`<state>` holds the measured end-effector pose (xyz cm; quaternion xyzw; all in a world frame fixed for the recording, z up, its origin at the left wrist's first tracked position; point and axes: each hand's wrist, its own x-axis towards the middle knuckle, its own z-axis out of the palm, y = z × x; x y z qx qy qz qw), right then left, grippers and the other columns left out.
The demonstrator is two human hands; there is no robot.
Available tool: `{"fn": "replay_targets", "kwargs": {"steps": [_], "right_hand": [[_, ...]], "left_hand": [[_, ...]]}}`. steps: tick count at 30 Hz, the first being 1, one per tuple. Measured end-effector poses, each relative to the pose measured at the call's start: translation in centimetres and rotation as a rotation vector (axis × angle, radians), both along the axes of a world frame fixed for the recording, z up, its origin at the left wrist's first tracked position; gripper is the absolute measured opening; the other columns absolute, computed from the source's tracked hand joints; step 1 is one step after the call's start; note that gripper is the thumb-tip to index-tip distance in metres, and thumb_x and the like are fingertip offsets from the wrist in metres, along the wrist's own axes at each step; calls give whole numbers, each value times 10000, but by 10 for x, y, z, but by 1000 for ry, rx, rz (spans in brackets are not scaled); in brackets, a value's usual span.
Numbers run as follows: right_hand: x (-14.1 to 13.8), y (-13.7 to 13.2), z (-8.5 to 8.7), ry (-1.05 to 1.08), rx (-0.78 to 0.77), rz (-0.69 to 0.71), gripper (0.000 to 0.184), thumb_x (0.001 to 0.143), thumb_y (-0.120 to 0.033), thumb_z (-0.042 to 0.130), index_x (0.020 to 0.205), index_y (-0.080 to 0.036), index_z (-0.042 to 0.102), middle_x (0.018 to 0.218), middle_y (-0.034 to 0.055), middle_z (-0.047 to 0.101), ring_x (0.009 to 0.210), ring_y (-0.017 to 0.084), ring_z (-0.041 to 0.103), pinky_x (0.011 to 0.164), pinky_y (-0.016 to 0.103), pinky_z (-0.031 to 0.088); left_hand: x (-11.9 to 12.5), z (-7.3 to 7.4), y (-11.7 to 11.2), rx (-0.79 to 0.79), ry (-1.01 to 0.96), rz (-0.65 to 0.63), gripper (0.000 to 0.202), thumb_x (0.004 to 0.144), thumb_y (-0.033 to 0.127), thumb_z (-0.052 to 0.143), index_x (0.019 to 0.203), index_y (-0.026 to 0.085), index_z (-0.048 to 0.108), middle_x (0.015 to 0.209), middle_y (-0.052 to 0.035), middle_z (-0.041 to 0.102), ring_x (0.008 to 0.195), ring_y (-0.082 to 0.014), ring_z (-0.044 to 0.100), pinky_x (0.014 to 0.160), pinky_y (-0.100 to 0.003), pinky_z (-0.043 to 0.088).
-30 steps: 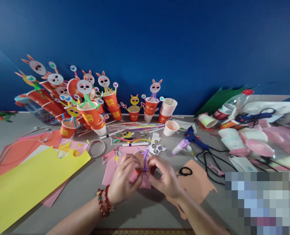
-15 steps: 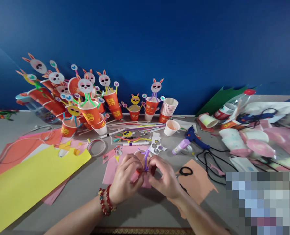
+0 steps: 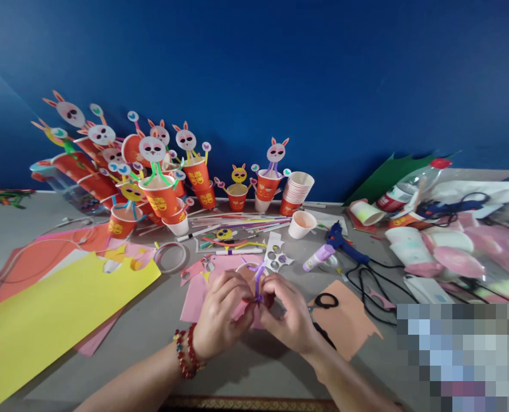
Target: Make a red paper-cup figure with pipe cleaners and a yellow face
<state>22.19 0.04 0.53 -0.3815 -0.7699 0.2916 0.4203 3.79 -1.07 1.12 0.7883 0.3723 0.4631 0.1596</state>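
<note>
In the middle of the head view, my left hand point(image 3: 226, 303) and my right hand point(image 3: 286, 312) come together with bent fingers and thumbs. Between their fingertips a purple pipe cleaner point(image 3: 258, 283) stands upright, pinched near its twisted lower end. Its upper end splits into short bent pieces. Just behind it shows the pale rim of a paper cup point(image 3: 246, 265), mostly covered by my hands; whether my fingers touch the cup I cannot tell. Pink paper point(image 3: 190, 303) lies beneath.
Black-handled scissors point(image 3: 325, 300) rest on orange paper point(image 3: 353, 320) at the right. Beyond are a glue stick point(image 3: 318, 257), a blue glue gun point(image 3: 344, 243) with cables, and a white cup point(image 3: 302, 224). Yellow paper point(image 3: 66, 315) and decorated rabbit cups point(image 3: 158, 197) occupy the left.
Both hands stay almost in place, still pinching the purple pipe cleaner, which has shifted very slightly right. The whole view has moved a little.
</note>
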Motion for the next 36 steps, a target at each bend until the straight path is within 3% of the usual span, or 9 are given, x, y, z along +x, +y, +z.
{"fn": "replay_targets", "kwargs": {"steps": [6,9,12,15,18,21,25,32,36], "right_hand": [[0,1,5,65,-25,40,195,739,-82,601,819,-241,523,801,6,565,709,183,552,648,296,462],[2,4,10,171,-91,58,179,733,-74,589,788,-235,533,786,-4,565,679,161,542,615,266,444],[4,7,13,328,-188,75,154,715,-75,568,745,-224,539,737,-10,542,654,149,509,583,246,415],[5,9,15,483,-271,129,130,713,-106,592,718,-218,528,719,-10,525,637,143,495,559,238,404],[7,7,16,547,-277,123,175,736,-158,673,697,-223,516,702,-11,513,626,145,491,548,239,406],[10,4,16,604,-324,165,293,762,-323,761,676,-227,498,660,-17,494,561,137,448,498,237,378],[13,3,16,732,-431,307,452,702,-512,805,622,-220,469,584,-31,450,485,112,366,455,235,322],[16,1,10,820,-617,508,402,597,-394,876,600,-185,532,602,-6,529,540,114,443,519,231,329],[15,1,5,892,-631,563,363,595,-364,886,611,-175,576,611,1,554,552,118,467,533,232,340]], "left_hand": [[0,3,-2,-29,-24,-34,174,839,60,596,932,207,586,883,-60,651,907,-231,574,821,-403,502],[-7,9,0,-49,-108,-79,201,841,102,627,1012,203,597,955,-72,653,970,-240,573,884,-426,484],[-19,13,10,-149,-352,20,132,899,197,593,1029,201,615,1063,-92,633,1058,-250,567,947,-435,456],[-32,12,24,-429,-709,142,133,946,277,549,858,199,612,910,-45,618,918,-194,594,865,-355,488],[-37,9,32,-691,-832,47,144,912,287,581,826,178,620,860,-46,625,836,-187,624,798,-355,530],[-36,11,30,-806,-740,-184,144,848,254,674,965,169,677,985,-94,670,926,-223,656,835,-385,548],[-33,19,24,-641,-605,-430,199,866,285,716,1035,183,691,985,-108,685,908,-221,665,819,-375,558],[-32,30,24,-482,-538,-609,74,899,202,681,869,140,708,840,-91,673,805,-186,631,748,-332,517],[-35,33,24,-396,-473,-656,89,910,170,651,977,149,707,932,-111,664,886,-209,632,809,-363,511]]}}
